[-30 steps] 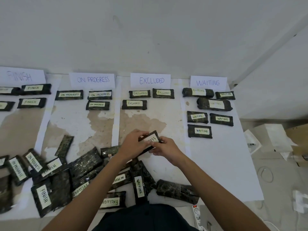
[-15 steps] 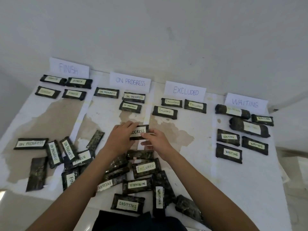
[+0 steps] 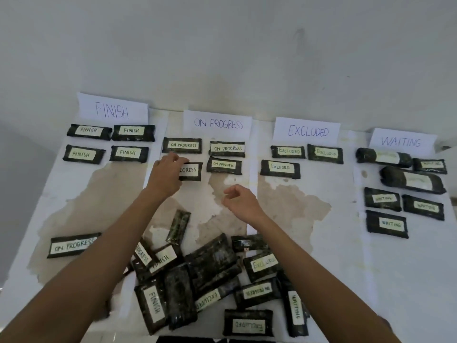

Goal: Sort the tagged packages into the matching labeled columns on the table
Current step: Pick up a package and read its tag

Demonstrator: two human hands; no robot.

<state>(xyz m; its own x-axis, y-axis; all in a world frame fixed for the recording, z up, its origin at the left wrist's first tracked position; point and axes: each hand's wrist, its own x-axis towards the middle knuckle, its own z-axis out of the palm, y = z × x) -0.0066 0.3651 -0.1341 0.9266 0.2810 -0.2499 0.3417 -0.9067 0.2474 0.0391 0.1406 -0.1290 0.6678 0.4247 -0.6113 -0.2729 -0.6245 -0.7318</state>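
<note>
Four paper headers stand along the wall: FINISH (image 3: pixel 112 110), ON PROGRESS (image 3: pixel 218 123), EXCLUDED (image 3: pixel 308 131) and WAITING (image 3: pixel 401 141). Dark packages with white tags lie in rows under each. My left hand (image 3: pixel 166 175) grips the left end of an ON PROGRESS package (image 3: pixel 191 171), which lies in the second row of the ON PROGRESS column. My right hand (image 3: pixel 241 199) hovers just below and to the right, fingers loosely curled, holding nothing. A heap of mixed packages (image 3: pixel 210 276) lies near the front edge between my forearms.
A lone ON PROGRESS package (image 3: pixel 71 246) lies at the front left. The table top (image 3: pixel 296 206) is white with brown worn patches. A white wall rises behind the headers.
My left hand carried the ON PROGRESS package from the table's middle up into the ON PROGRESS column. My right hand let go of it and stayed back.
</note>
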